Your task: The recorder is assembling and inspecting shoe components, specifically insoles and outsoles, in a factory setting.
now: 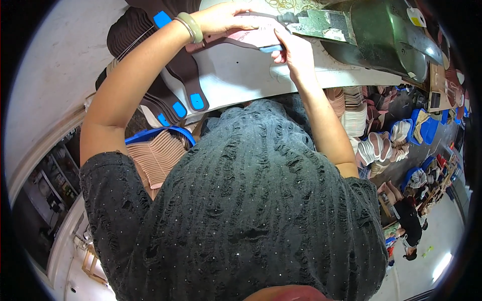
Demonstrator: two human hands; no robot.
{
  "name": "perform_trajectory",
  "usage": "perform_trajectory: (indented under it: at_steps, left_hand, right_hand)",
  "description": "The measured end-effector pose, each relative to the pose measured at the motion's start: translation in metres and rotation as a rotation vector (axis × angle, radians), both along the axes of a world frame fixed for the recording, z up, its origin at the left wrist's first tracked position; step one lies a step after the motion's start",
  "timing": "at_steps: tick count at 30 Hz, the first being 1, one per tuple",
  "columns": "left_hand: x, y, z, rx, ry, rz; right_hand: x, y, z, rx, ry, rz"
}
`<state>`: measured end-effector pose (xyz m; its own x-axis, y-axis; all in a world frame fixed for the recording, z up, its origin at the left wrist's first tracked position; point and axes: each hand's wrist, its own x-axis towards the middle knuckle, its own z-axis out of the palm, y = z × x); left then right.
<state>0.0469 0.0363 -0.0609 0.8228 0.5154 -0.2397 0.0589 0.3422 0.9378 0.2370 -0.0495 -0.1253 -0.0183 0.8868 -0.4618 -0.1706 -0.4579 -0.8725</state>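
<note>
My left hand [223,17] lies flat on a pink and brown shoe insole [243,37] on the white machine table [241,75], a pale green bangle on its wrist. My right hand [293,50] grips the insole's near edge by a blue patch, right beside the grey-green sewing machine [381,35]. My black knit top fills the lower part of the picture.
Brown insoles with blue patches [175,85] lie fanned out on the table's left. A blue crate of pink insoles [158,150] sits below it. More stacks and blue crates [381,140] stand at right. A person in black [409,220] crouches on the floor at lower right.
</note>
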Motion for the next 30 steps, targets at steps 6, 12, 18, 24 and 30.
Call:
perform_trajectory:
  at_steps: [6,12,18,24,30]
  left_hand:
    - [-0.003,-0.014,0.001,0.158,0.033,0.070]
    - [-0.007,-0.022,0.000,0.263,0.183,0.167]
    - [-0.008,-0.040,-0.017,0.461,0.207,0.382]
    - [-0.008,-0.058,-0.054,0.728,0.477,0.515]
    - [0.002,-0.065,-0.056,0.722,0.493,0.547]
  right_hand:
    - [-0.001,-0.005,0.004,-0.002,0.041,0.087]
    - [-0.010,-0.004,0.009,-0.012,0.026,0.107]
    - [-0.005,0.005,0.015,0.026,-0.123,0.155]
    - [0.016,0.008,0.017,0.056,-0.195,0.363]
    - [0.037,0.009,0.024,0.053,-0.094,0.404]
